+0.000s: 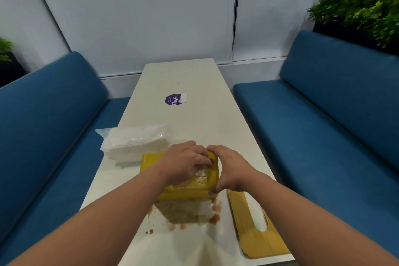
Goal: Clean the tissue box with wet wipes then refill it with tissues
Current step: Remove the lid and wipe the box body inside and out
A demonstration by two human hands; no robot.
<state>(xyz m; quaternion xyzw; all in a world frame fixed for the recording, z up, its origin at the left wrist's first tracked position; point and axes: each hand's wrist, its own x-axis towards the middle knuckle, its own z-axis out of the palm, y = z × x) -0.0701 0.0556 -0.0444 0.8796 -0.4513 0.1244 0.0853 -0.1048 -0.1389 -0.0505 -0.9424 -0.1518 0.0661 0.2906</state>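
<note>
Two blue benches point(323, 119) run along the long edges of a white table point(194, 75), which reaches away to the wall. A planter of green plants point(362, 8) stands behind the right bench.

On the table, by its left edge, lies a stack of white tissues point(133, 147) in clear wrap. Touching the stack's near side sits the yellow tissue box point(185, 190), open side up, about midway between the left and right edges and towards the near end. Just beside the box, along the right edge near the near right corner, the yellow lid point(248, 231) with its long oval slot lies flat. Brown spilled liquid point(190, 214) spreads on the table right in front of the box, with drops around it.

The left hand point(185, 162) reaches down into the box with curled fingers pressing something whitish against the inside; what it is cannot be told. The right hand point(228, 168) grips the box's right wall, fingers over the rim and thumb outside.

A round purple sticker point(173, 99) lies farther along the table's middle.
</note>
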